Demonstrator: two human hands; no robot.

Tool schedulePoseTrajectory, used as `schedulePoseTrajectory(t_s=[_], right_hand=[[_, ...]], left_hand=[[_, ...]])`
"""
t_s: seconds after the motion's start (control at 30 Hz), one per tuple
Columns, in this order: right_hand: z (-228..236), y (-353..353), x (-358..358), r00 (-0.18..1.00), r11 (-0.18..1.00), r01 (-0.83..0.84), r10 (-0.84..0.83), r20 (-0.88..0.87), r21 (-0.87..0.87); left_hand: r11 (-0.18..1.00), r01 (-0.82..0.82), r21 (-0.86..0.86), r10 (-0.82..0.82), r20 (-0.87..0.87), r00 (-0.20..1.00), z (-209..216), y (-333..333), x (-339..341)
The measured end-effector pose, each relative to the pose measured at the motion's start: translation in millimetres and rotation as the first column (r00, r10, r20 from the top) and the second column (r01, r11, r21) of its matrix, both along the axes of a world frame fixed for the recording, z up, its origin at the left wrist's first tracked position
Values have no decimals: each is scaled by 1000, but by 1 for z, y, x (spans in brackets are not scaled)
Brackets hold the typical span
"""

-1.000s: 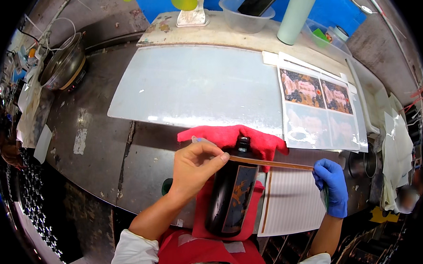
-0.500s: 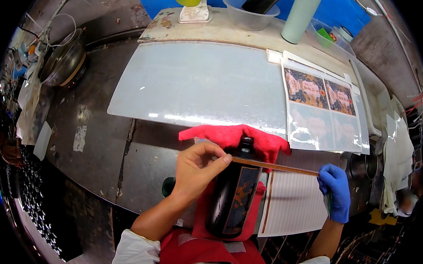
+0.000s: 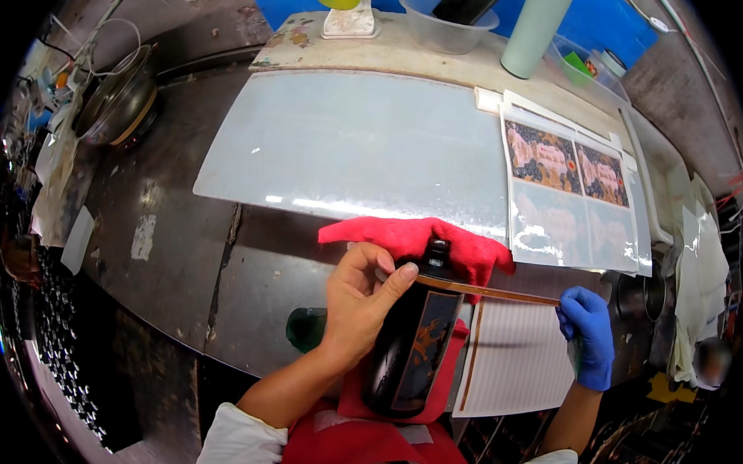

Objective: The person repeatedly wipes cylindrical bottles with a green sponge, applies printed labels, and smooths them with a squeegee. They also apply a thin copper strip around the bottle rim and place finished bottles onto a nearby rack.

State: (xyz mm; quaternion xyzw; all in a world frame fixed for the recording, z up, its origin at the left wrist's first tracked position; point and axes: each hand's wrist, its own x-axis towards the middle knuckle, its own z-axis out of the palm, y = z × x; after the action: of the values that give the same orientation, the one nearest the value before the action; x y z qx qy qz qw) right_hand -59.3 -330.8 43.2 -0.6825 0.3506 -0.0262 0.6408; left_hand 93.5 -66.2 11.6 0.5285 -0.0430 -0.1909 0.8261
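A dark, glossy bottle (image 3: 385,349) with an orange-brown design on its label panel lies tilted in front of me, its neck pointing away. My bare left hand (image 3: 358,306) pinches one end of a thin brown strip (image 3: 501,294) at the bottle's shoulder, between thumb and finger. The strip runs taut to the right. Its other end is in my right hand (image 3: 589,334), which wears a blue glove and is closed. Under and behind the bottle's neck is a bunched red cloth (image 3: 388,235).
A striped sheet (image 3: 511,362) lies right of the bottle, and a dark green cup (image 3: 305,329) left of it. Beyond are a pale board (image 3: 351,140) and printed sheets (image 3: 567,224). A plastic bowl (image 3: 455,35) and a pale green flask (image 3: 533,36) stand at the back.
My left hand has shifted slightly right, its thumb still at the bottle's shoulder, and more of the green cup shows. My right hand stays nearly in place, and the strip remains taut.
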Motion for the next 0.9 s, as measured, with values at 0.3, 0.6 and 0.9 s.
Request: schedulePoseTrajectory(t_s=[0.3,0.6,0.9], right_hand=[[-12,-5,4,999,999,-36,36,-13,-2],[-30,-9,6,999,998,-50,50,-7,33],[-8,31,27,986,986,-161,158,52,50]], left_hand=[[994,-89,-58,87,-34,996,-5,3,-1],[646,-229,728,-717,682,144,29,50,-86],[450,369,813,-827,223,516,-45,109,-69]])
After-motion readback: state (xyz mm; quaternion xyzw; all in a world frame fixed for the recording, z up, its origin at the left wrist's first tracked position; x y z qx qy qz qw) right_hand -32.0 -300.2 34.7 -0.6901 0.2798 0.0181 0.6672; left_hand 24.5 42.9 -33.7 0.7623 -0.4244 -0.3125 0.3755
